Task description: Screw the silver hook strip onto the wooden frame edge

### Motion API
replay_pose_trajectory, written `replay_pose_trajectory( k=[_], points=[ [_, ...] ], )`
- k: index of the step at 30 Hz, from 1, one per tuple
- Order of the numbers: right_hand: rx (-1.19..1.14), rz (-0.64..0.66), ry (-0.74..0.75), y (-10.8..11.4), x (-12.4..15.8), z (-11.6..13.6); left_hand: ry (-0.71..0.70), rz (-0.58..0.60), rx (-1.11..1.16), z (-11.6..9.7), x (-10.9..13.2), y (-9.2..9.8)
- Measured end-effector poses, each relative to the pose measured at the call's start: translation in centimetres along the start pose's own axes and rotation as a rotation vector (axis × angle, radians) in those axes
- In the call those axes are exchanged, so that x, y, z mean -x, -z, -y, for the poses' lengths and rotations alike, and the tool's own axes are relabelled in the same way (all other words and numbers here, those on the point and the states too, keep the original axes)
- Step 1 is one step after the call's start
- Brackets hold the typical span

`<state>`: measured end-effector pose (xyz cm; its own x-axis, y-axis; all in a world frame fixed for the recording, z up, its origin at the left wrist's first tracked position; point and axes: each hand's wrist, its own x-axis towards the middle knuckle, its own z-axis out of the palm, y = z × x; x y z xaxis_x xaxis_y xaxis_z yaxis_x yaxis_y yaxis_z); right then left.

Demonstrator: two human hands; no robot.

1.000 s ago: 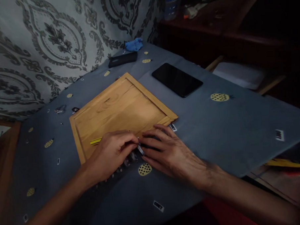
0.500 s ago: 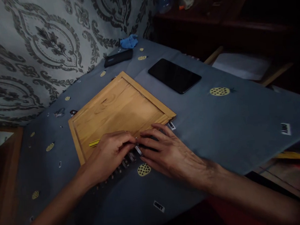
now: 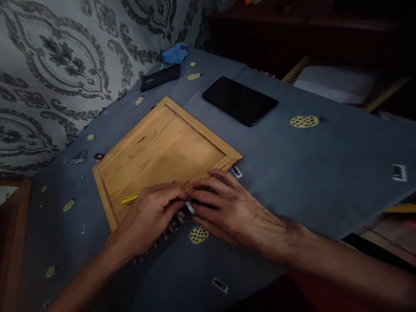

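Both my hands meet at the near edge of a framed wooden board. My left hand is closed, thumb and forefinger pinched at a tiny piece that I cannot make out. Against its fingertips, my right hand has its lower fingers bent together beside a small pale strip, its upper fingers loosely spread. What the right fingertips grip is hidden. Several small dark pieces form a row beside the board's near edge, partly under my left hand. A yellow, black-lined stick lies on the board, partly behind the left hand.
A black phone lies on the blue patterned tablecloth beyond the board. Farther back are a dark case-like object and a crumpled blue cloth. Small bits lie left of the board. A patterned curtain-like surface borders the left.
The view has shifted slightly, so the board and phone appear a little higher and farther left. Both hands keep nearly the same pose at the board's near edge.
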<state>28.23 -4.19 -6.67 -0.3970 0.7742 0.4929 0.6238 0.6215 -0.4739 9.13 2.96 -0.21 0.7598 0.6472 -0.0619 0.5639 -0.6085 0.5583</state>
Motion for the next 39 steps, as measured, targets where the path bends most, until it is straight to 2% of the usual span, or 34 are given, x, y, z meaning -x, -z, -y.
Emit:
replay_pose_trajectory(
  k=[20, 27, 34, 39],
  points=[
    [0.004, -0.01, 0.012, 0.1, 0.0, 0.1, -0.085, 0.005, -0.074, -0.2, 0.0, -0.3],
    [0.015, -0.004, 0.018, 0.0, 0.1, 0.0, -0.075, 0.019, -0.076, -0.1, 0.1, -0.2],
    [0.007, 0.009, 0.023, 0.0, 0.1, -0.1, 0.0, -0.074, -0.055, -0.3, 1.2, 1.1],
    [0.001, 0.007, 0.0, 0.0, 0.1, 0.0, -0.004, -0.128, -0.128, -1.0, 2.7, 0.3]
  ],
)
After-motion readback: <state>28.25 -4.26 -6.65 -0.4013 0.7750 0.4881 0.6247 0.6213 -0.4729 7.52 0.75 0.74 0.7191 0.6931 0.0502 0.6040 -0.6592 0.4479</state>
